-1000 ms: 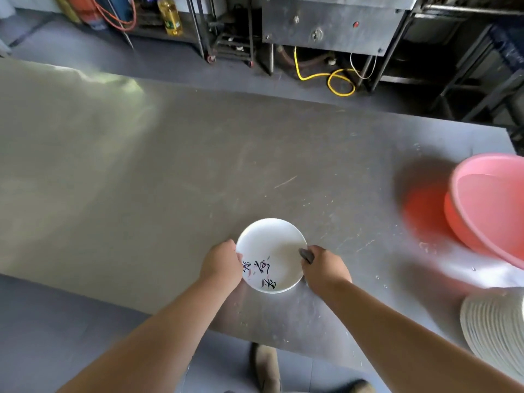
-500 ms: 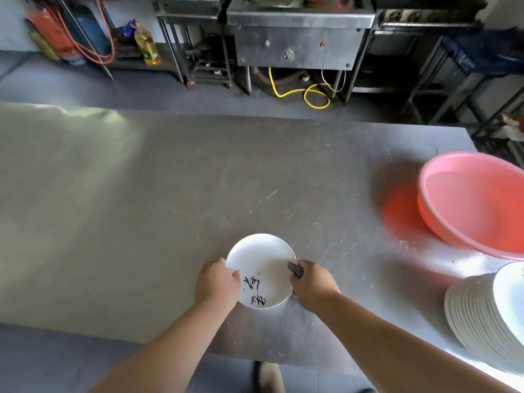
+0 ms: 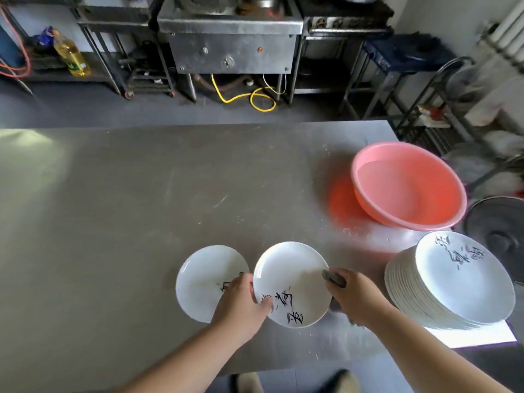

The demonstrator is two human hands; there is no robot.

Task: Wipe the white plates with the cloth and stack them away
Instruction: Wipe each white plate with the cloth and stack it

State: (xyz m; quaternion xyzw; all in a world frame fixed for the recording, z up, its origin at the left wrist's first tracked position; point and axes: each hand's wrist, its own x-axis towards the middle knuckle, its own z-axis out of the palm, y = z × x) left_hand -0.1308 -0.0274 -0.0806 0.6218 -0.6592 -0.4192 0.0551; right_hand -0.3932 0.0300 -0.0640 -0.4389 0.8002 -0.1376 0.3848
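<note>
Held plate (image 3: 289, 276): white, with black brush characters along its near edge. It sits in the lower centre of the frame, between the two hands. I cannot tell whether its underside touches the table.
Left hand (image 3: 241, 303): I see the fingers curled round the held plate's left rim. The thumb lies over onto the upper face, beside the characters.
Right hand (image 3: 355, 296): closed round the cloth and pressing it against the held plate's right rim.
Cloth (image 3: 334, 279): grey and bunched. One end shows above the knuckles at the rim, and a fold hangs below the hand.
Second plate (image 3: 202, 279): white, lying flat on the table just left of the held plate. The left hand covers its right edge.
Plate stack (image 3: 459, 282): lower right, many white plates fanned at a lean. The top one shows brush characters.
Table (image 3: 127, 199): scratched steel, filling the middle of the frame.
Pink basin (image 3: 408, 185): on the table right of centre, above the plate stack in the frame.
Background: I note an oil bottle (image 3: 71, 55) at upper left, a steel cooker (image 3: 232, 46) at upper centre, and a yellow hose (image 3: 255, 97) looped beneath it.
</note>
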